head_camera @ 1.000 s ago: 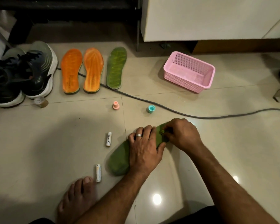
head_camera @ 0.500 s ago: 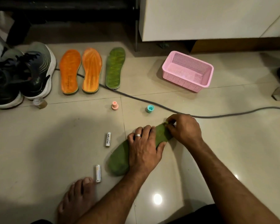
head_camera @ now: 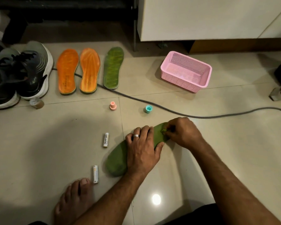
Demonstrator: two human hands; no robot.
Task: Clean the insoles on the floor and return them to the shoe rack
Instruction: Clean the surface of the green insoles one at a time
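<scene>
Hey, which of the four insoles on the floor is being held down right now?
The green insole nearest the person: the left hand presses it flat and the right hand works at its end. The other green insole and two orange insoles lie untouched.

Under the hands, a matt green insole [head_camera: 118, 161] lies on glossy floor tiles [head_camera: 234, 159]; beyond them, a perforated pink plastic basket [head_camera: 177, 75].

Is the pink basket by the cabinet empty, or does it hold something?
Empty, as far as can be seen: the pink basket stands upright on the floor, and its mesh bottom and walls show with nothing inside.
</scene>
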